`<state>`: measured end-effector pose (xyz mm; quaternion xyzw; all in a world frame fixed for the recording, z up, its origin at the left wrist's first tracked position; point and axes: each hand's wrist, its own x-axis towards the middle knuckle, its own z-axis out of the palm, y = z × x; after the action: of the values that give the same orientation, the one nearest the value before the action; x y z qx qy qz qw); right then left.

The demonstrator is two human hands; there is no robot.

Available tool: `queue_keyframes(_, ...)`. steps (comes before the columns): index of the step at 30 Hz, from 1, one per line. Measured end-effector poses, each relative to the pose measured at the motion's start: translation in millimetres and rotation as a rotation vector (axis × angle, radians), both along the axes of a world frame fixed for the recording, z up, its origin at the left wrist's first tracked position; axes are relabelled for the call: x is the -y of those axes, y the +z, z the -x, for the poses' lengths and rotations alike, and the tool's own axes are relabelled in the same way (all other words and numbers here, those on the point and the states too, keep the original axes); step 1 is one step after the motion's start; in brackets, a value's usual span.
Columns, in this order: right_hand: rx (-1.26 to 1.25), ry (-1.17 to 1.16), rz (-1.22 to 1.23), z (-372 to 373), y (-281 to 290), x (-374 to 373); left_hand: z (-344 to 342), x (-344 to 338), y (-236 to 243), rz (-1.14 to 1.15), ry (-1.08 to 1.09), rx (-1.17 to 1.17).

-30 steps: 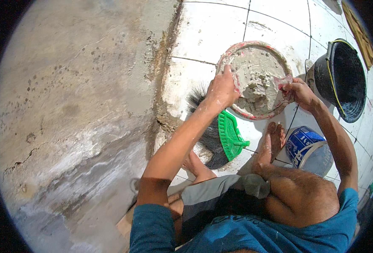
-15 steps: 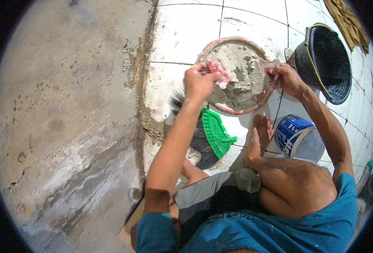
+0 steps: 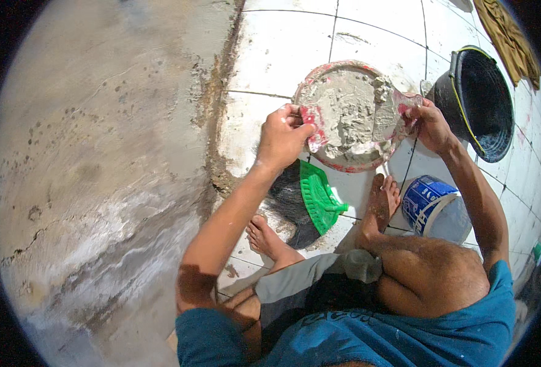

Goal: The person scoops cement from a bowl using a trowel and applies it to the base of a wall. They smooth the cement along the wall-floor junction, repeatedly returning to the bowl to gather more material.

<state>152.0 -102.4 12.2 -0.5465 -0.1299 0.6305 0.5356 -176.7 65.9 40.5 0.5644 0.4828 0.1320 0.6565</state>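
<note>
A round, shallow red-rimmed tub [image 3: 336, 65] holds wet grey mortar [image 3: 347, 113], which is lumpy and ridged. My left hand [image 3: 283, 137] is closed on a small flat red-and-white scraper [image 3: 314, 128] at the tub's left edge, its face smeared with mortar. At the right edge, my right hand [image 3: 434, 127] grips another flat piece [image 3: 407, 109], reddish and partly see-through, coated with grey where it reaches over the mortar. Its exact kind is hard to make out.
A black bucket [image 3: 482, 104] with a yellow rim lies tipped at the right. Nearer stand a blue-and-white pail [image 3: 426, 202] and a green broom head [image 3: 320, 197] with dark bristles, beside my feet. Rough cement wall [image 3: 99, 153] fills the left; brown cloth [image 3: 510, 40] lies far right.
My left hand with its scraper has drawn left and nearer, from over the mortar to the tub's edge. My right hand stays at the right edge. The whole view has shifted slightly.
</note>
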Motion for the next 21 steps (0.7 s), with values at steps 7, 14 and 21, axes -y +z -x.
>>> queue_keyframes(7, 0.183, 0.163, -0.085, 62.9, 57.5, -40.0, 96.7, -3.0, 80.9, -0.071, -0.132, -0.213)
queue_keyframes(14, 0.711, 0.603, -0.309, 184.8, 95.0, -141.5, 200.0, 53.9, 60.5, 0.152, 0.393, 0.043)
queue_keyframes(21, 0.948, 0.289, -0.146, 360.8, 12.6, -258.3, 252.6, 107.2, 20.2, 0.21, 0.746, 0.088)
